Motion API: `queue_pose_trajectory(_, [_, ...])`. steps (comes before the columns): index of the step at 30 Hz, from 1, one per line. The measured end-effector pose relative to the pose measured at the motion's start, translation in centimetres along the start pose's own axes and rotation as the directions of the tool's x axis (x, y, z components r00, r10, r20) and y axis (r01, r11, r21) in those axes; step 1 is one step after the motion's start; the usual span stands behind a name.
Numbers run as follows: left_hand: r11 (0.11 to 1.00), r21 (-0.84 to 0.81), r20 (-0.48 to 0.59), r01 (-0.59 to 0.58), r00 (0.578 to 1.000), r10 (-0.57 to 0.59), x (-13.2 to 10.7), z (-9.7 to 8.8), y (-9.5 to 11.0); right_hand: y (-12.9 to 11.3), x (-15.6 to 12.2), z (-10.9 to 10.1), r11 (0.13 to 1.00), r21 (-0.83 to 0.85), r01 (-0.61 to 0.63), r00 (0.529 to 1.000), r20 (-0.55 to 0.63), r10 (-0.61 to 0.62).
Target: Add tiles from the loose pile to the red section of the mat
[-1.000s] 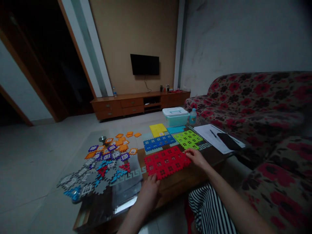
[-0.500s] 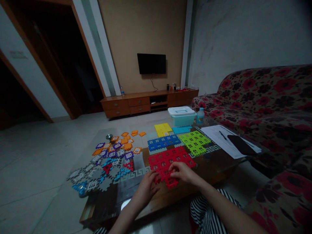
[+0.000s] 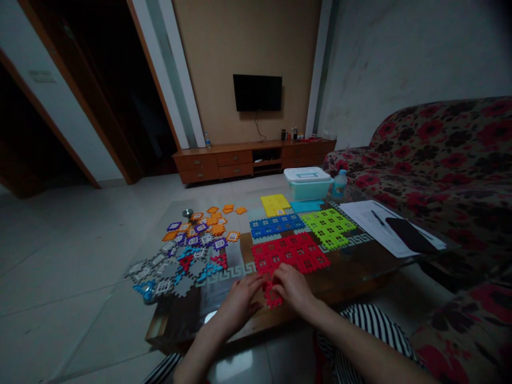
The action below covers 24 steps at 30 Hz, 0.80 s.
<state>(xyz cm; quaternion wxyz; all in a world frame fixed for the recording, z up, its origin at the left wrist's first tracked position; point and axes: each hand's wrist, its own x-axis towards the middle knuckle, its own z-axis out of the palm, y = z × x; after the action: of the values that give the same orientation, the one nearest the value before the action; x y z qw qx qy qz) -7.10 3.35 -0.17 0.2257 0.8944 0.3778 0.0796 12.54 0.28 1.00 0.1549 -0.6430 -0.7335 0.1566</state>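
Red interlocking puzzle tiles [image 3: 294, 250] with window cut-outs lie joined as a panel on the glass-topped coffee table. At the panel's near edge, a red puzzle tile [image 3: 272, 297] sits between my hands. My right hand [image 3: 294, 288] pinches this tile with bent fingers and covers part of it. From the other side, my left hand [image 3: 240, 301] has its curled fingertips at the tile's left edge. Behind the red panel lie joined blue tiles [image 3: 276, 226], green tiles [image 3: 328, 226], yellow tiles [image 3: 275, 204] and light-blue tiles [image 3: 307, 206].
Loose grey tiles [image 3: 186, 285], purple-framed tiles [image 3: 219, 244] and orange tiles [image 3: 218, 229] spread over the table's left side. A lidded teal box [image 3: 308, 186] and a bottle [image 3: 340, 184] stand at the back. Papers [image 3: 376, 226] and a black phone [image 3: 410, 234] lie right, beside a flowered sofa [image 3: 432, 138].
My hands have come closer together around the red tile at the panel's near edge. My left fingers have moved in towards it. The whole view has shifted slightly.
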Motion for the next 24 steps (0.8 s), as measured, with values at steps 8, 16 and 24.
queue_pose_trajectory(8, [0.997, 0.077, 0.042, -0.001, 0.999, -0.002, 0.1, -1.0, 1.2, 0.0, 0.0, 0.3, 0.998, -0.061, -0.025, 0.996, 0.08, 0.03])
queue_pose_trajectory(16, [0.996, 0.087, 0.061, 0.023, 0.998, -0.028, 0.3, -1.0, 1.2, -0.6, -0.4, -0.1, 0.996, -0.069, -0.063, 0.991, 0.112, 0.071])
queue_pose_trajectory(24, [0.998, 0.058, 0.056, 0.04, 0.998, -0.043, 0.2, -1.5, 1.6, 0.5, -2.9, -1.1, 0.967, 0.061, 0.248, 0.95, 0.178, -0.255])
